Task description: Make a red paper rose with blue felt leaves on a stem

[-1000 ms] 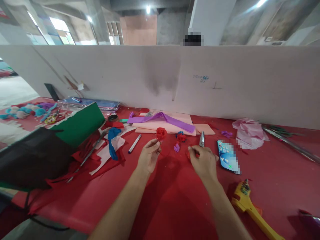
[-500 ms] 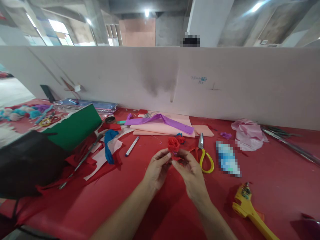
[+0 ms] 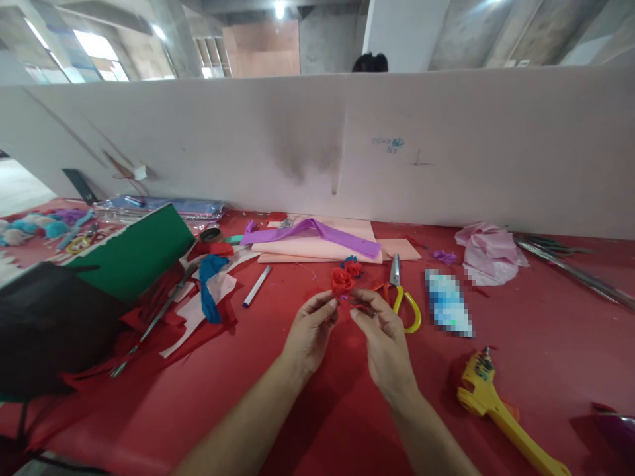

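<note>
Between my fingertips is a red crepe-paper flower (image 3: 341,280), rolled into a rose shape, with a bit of purple at its base. My left hand (image 3: 312,330) pinches the base from the left, thumb against fingers. On the right side, my right hand (image 3: 387,337) has bent fingers and thumb at the same base; the exact grip is partly hidden. Just behind lies another small red flower with blue edging (image 3: 353,266) on the table. Yellow-handled scissors (image 3: 407,309) rest right beside my right hand, partly covered by it.
A yellow glue gun (image 3: 489,393) lies at right. Left are a white marker (image 3: 256,287), blue paper strip (image 3: 209,291), long metal tool (image 3: 149,327) and black bag (image 3: 54,324). Purple strip (image 3: 347,239) and peach paper sheets (image 3: 317,252) lie behind, before a white partition (image 3: 223,145).
My right thumb has shifted slightly right, away from my left, widening the gap below the flower. The whole view has moved a little; the flower stays in hand.
</note>
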`<state>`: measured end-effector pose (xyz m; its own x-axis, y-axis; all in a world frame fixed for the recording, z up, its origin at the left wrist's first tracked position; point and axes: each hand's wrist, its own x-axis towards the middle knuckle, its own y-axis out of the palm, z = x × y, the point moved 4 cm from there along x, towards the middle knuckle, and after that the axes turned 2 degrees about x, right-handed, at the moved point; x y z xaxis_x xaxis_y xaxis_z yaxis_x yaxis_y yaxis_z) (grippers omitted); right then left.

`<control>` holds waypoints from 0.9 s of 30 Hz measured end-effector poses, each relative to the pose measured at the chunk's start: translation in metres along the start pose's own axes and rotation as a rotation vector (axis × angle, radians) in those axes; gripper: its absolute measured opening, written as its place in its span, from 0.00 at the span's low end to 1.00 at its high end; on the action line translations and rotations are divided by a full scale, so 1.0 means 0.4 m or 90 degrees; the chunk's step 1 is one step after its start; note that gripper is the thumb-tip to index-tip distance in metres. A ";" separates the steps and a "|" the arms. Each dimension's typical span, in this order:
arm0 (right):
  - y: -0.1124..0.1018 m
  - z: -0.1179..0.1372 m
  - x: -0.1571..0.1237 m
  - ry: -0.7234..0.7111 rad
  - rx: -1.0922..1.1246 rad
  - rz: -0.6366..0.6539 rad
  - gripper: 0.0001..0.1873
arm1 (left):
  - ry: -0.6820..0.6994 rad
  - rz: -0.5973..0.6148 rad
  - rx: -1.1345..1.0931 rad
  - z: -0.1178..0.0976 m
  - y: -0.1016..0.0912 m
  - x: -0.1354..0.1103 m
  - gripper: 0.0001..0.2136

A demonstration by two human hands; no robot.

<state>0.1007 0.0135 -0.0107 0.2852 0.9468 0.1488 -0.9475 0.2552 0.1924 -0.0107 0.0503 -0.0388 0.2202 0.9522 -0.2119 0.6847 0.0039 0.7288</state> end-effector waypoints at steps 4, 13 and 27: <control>0.004 -0.001 0.001 0.011 0.031 0.009 0.12 | 0.002 -0.012 0.003 -0.004 0.004 -0.005 0.10; 0.003 0.004 -0.001 0.026 0.057 0.014 0.12 | 0.031 -0.028 0.039 -0.008 0.006 -0.007 0.11; 0.015 0.013 -0.010 0.143 0.194 0.006 0.10 | 0.120 -0.040 0.095 -0.014 -0.009 -0.001 0.09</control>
<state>0.0947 0.0102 -0.0050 0.2065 0.9767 -0.0580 -0.8540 0.2088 0.4766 -0.0171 0.0515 -0.0377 0.0509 0.9917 -0.1185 0.7909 0.0324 0.6111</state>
